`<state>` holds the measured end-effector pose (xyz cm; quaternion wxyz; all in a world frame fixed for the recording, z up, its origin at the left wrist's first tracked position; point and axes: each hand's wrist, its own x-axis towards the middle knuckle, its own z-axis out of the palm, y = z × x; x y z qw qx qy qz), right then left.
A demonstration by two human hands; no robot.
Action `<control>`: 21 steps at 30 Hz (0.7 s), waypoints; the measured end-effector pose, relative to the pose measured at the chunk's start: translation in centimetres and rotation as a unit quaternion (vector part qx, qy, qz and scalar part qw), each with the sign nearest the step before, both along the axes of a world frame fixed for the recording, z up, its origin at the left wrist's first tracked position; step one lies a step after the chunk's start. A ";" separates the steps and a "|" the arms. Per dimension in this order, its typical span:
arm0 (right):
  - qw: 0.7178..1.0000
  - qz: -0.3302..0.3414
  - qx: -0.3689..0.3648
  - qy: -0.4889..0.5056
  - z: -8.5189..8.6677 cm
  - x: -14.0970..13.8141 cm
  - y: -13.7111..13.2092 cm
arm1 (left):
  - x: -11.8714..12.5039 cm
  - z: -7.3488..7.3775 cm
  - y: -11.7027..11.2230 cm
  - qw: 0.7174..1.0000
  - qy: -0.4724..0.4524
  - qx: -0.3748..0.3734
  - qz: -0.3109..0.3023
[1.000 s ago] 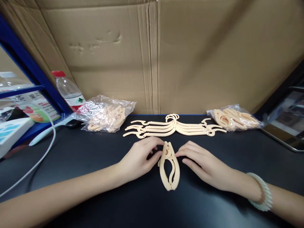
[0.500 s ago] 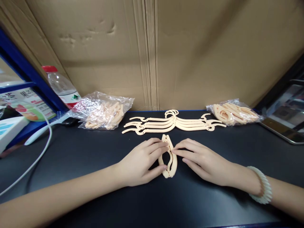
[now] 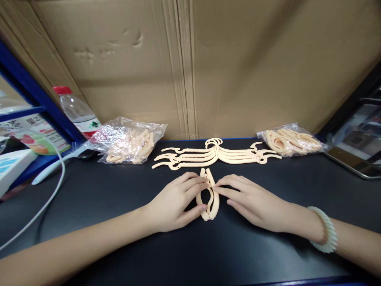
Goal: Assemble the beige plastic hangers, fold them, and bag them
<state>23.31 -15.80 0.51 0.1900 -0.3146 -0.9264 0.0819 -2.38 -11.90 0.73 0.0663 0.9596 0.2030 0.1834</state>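
Observation:
A folded cream plastic folding hanger (image 3: 216, 201) lies on the dark table in front of me, its two arms close together. My left hand (image 3: 181, 202) is closed on its left side, with thumb low and fingers across the upper part. From the other side my right hand (image 3: 253, 201) touches the right arm with its fingertips. Its fingers are stretched out and the thumb stands apart from the hanger. Just beyond, several opened cream hangers (image 3: 196, 160) lie nested in a row, with their hooks at the back. My fingers cover part of the folded hanger's middle.
Clear plastic bags of folded hangers lie at the back left (image 3: 131, 145) and back right (image 3: 293, 140). A red-capped bottle (image 3: 76, 107), a white cable (image 3: 56, 186) and a blue frame (image 3: 26, 83) stand or run along the left. A cardboard wall (image 3: 253, 71) closes the back.
The view has shifted slightly. Both hands stay at the folded hanger with nearly the same hold; nothing has been picked up or let go.

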 end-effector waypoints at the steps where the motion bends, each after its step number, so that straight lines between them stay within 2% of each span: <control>1: 1.000 0.000 -0.001 0.001 0.0 0.0 0.0 | 0.0 -0.1 0.0 1.000 -0.006 0.001 0.000; 21: 1.000 -0.005 -0.025 -0.001 0.1 0.2 0.3 | 0.1 -0.3 0.1 0.999 -0.032 -0.014 0.022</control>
